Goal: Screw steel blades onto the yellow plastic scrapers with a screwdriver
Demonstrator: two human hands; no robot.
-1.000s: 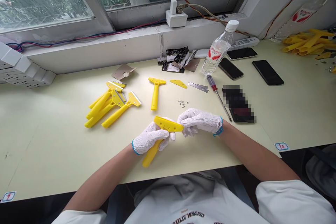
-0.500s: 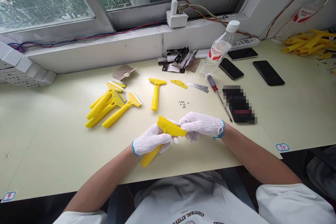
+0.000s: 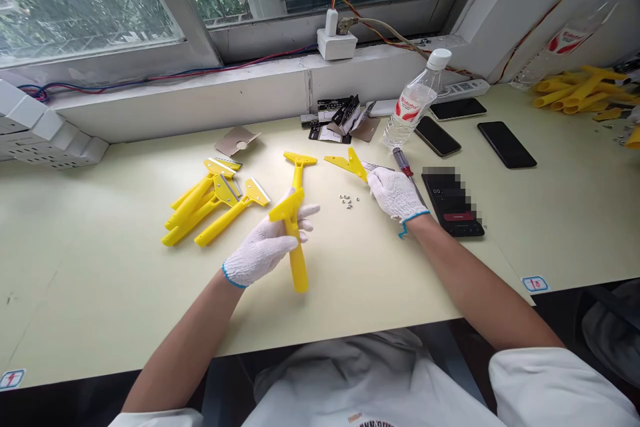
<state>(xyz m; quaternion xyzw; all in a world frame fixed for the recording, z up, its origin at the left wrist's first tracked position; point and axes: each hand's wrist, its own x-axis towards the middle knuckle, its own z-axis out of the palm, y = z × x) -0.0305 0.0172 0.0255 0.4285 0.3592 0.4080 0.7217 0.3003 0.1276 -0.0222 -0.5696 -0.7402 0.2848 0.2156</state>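
In a white knit glove, my left hand (image 3: 265,243) grips a yellow scraper handle (image 3: 296,257) by its shaft, head tilted up, some fingers stretched past it. My gloved right hand (image 3: 395,193) is closed on the end of a yellow scraper cover plate (image 3: 357,163), held over the table. Another yellow plate (image 3: 336,161) lies just left of it, and metal blades (image 3: 376,166) lie partly hidden behind the right hand. Several small nuts or screws (image 3: 345,200) lie between my hands. A second scraper handle (image 3: 299,161) lies beyond my left hand, partly covered.
Several scrapers with blades (image 3: 220,203) are piled at left. A screwdriver (image 3: 403,161) lies beside my right hand, near a phone with a lit screen (image 3: 447,203). Behind stand a water bottle (image 3: 409,107) and black-and-white packaging (image 3: 343,120). More phones (image 3: 507,145) and yellow handles (image 3: 580,90) lie right.
My hands have parted. The left moved left and up with the scraper handle; the right moved up and right, now holding a cover plate away from the handle.
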